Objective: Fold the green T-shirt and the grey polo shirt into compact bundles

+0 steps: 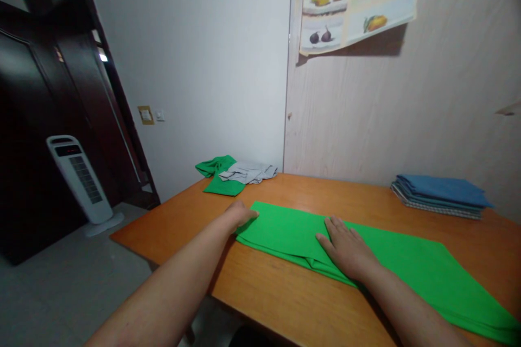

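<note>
A bright green cloth, folded into a long strip of several layers, stretches across the wooden table toward the right front. Its near edge bulges in a small crease beside my right hand, which lies flat on top with the fingers spread a little. At the strip's left end, my left hand is closed on the edge, thumb on the upper layer; its other fingers are partly hidden. Whether the cloth is a garment or a plain sheet, I cannot tell.
At the table's back left, a crumpled green cloth lies with a grey cloth. A folded stack of blue and checked cloths sits at the back right. On the floor at left stands a white tower heater.
</note>
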The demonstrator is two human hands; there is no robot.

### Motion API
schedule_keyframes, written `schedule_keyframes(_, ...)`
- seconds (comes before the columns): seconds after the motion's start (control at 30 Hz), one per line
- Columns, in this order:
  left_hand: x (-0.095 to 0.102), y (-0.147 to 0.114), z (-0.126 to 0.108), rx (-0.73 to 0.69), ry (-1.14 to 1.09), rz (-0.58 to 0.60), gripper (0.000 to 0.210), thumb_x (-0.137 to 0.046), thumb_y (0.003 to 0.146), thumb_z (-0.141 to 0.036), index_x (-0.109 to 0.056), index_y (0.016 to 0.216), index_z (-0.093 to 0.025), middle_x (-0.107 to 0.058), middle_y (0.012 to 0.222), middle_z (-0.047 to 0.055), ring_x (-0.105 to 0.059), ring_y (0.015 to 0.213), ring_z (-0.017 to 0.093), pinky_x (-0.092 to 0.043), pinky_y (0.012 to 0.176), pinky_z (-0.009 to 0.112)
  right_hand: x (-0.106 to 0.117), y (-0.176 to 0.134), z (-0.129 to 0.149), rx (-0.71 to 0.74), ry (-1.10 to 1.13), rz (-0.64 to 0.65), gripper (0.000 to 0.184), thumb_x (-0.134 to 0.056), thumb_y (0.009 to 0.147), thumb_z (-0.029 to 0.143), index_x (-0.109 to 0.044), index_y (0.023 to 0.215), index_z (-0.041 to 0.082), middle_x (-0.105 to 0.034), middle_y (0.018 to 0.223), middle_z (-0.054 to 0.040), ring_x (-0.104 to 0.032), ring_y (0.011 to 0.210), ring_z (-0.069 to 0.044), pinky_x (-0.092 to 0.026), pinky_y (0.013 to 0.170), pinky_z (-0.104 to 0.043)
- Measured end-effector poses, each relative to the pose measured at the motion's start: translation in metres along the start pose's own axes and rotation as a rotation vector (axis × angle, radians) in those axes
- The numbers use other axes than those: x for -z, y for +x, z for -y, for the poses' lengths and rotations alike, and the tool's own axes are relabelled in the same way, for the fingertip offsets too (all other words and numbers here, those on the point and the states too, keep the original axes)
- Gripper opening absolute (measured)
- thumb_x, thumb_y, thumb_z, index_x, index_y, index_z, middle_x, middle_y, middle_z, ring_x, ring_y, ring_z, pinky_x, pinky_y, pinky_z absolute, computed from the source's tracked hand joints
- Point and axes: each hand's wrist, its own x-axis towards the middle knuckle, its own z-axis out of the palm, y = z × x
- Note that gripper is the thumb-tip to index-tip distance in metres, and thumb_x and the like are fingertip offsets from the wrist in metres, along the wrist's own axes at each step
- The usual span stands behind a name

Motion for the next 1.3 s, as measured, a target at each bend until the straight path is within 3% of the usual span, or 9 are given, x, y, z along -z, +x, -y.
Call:
schedule_keyframes(0.27,-0.001,-0.002,-0.012,0.058,0.087,0.082,0.030,-0.083,0.060,-0.035,-0.057,0.064,-0.020,-0.063,0.059,0.002,-0.062,0.064,0.022,-0.036,0.052,0.026,0.001,0.001,0.001,0.001,0.034,-0.005,0.078,-0.026,0.098,0.060,-0.031,0.156,0.009,-0.025,0.164,-0.0141,-0.022,0.151,-0.030,-0.018,0.122,-0.051)
schedule_keyframes(0.53,0.006,-0.009,-0.023,0.029,-0.100,0.194,0.013,-0.070,0.072,-0.027,-0.061,0.070,-0.017,-0.066,0.059,0.003,-0.063,0.055,0.018,-0.039,0.046,0.024,0.006,-0.001,0.004,-0.002,0.053,0.007,0.078,-0.026,0.098,0.060,-0.030,0.156,0.008,-0.023,0.164,-0.0147,-0.021,0.152,-0.030,-0.017,0.122,-0.052)
schedule_keyframes(0.87,0.015,-0.024,-0.076,-0.169,-0.190,0.274,0.005,-0.062,0.071,-0.021,-0.058,0.073,-0.019,-0.061,0.058,-0.002,-0.057,0.049,0.013,-0.041,0.047,0.021,0.013,-0.003,0.009,-0.021,0.072,0.032,0.078,-0.027,0.098,0.060,-0.027,0.157,0.009,-0.021,0.164,-0.0156,-0.019,0.152,-0.029,-0.014,0.122,-0.050)
schedule_keyframes(1.1,0.000,-0.047,-0.127,-0.380,-0.079,0.225,0.013,-0.064,0.066,-0.019,-0.053,0.073,-0.021,-0.047,0.056,-0.007,-0.045,0.049,0.010,-0.028,0.044,0.021,0.016,-0.003,0.011,-0.017,0.083,0.033,0.078,-0.027,0.098,0.059,-0.029,0.156,0.007,-0.021,0.164,-0.0161,-0.019,0.152,-0.030,-0.015,0.122,-0.050)
schedule_keyframes(1.3,-0.034,-0.064,-0.154,-0.497,0.047,0.196,0.017,-0.069,0.063,-0.018,-0.056,0.074,-0.020,-0.050,0.062,-0.005,-0.048,0.060,0.013,-0.030,0.051,0.023,0.016,-0.001,0.009,-0.015,0.143,0.025,0.076,-0.031,0.098,0.059,-0.031,0.156,0.009,-0.022,0.164,-0.0156,-0.019,0.152,-0.030,-0.013,0.122,-0.050)
